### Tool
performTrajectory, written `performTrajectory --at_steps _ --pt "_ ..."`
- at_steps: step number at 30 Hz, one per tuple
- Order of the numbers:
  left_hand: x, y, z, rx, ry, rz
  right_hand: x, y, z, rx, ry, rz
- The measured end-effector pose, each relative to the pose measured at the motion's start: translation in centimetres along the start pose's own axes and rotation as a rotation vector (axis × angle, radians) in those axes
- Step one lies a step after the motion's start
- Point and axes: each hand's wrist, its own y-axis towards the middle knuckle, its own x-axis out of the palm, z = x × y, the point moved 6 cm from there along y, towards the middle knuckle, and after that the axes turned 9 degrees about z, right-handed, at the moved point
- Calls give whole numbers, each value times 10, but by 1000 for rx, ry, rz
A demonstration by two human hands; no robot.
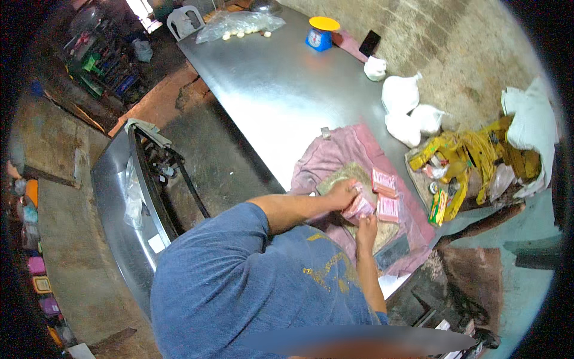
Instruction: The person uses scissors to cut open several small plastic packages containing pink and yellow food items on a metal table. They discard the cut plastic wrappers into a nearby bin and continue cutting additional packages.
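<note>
My left hand [343, 195] and my right hand [366, 228] are both closed on a pink and white packet [360, 207], one at each side of it. Close by on the right, a pink packet [384, 182] with pale print lies just above a second pink packet [388, 209]. Beneath my hands is a flat, yellowish slab or board [336, 178], partly covered by them. A crumpled pink cloth [311, 157] is spread under all of this on the metal table. My fingertips are too small to make out clearly.
The long metal table [251, 96] carries a blue scale [320, 37] with a yellow pan, a clear bag [239, 25] with round white items, and white bags [401, 94] along the wall. Yellow plastic bags [478, 149] lie at right. A metal-topped stand [122, 197] is at left.
</note>
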Motion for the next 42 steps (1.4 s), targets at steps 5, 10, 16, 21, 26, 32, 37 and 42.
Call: performTrajectory --at_steps 5,10,16,21,26,32,37,42 --pt "2 0 0 -471 -248 -95 -7 -20 -15 241 592 -23" --pt "8 0 14 -629 -687 -108 -39 -9 -67 -330 47 274" --pt "-10 11 -20 -569 -443 -214 -50 -14 -139 -505 -77 331" --pt "-36 16 -49 -449 -123 23 -26 -30 -165 -543 -187 285" --pt "-37 -7 -53 -707 -369 -107 -27 -34 -165 -497 -247 325" --pt "-20 -19 -34 -767 -508 -250 -39 -33 -161 -560 -294 390" --pt "-12 -19 -36 -731 -617 -382 -36 -34 -150 -570 -151 382" --pt "-13 -23 -46 -826 -658 -363 -33 -32 -155 -532 49 311"
